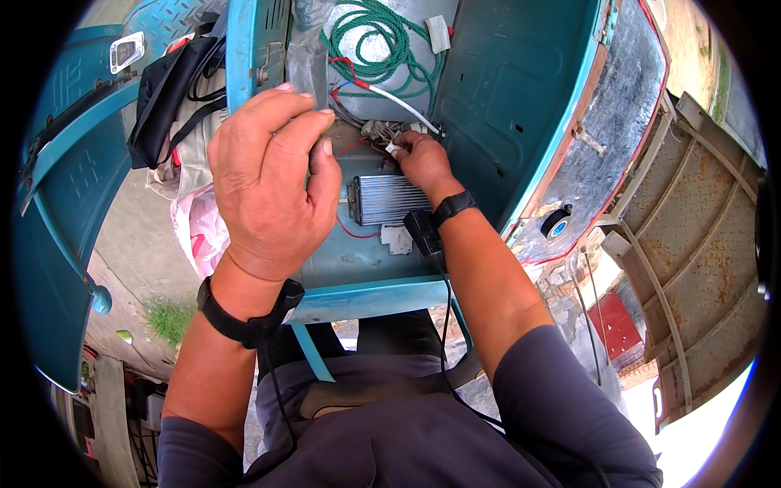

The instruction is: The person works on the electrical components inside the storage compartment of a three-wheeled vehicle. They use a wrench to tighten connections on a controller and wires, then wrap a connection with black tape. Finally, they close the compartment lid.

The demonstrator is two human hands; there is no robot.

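My right hand (423, 163) reaches into a teal metal box and pinches a small white connector (393, 150) at a bundle of wires (379, 132). A finned silver controller box (389, 200) lies just below that hand. My left hand (272, 175) is raised nearer the camera, its fingers loosely bent and the thumb apart from them. Nothing shows in it. Behind its fingertips hangs a clear plastic bag (306, 61). A white cable with red tape (394, 99) runs toward the wires, and a thin red wire (354, 233) loops beside the controller.
A coil of green rope (382, 45) lies at the far end of the teal box (521, 106). To the left are a black bag (171, 98) and a pink plastic bag (199, 228). Rusty metal panels (700, 268) stand at the right. Black cords hang from both wrist straps.
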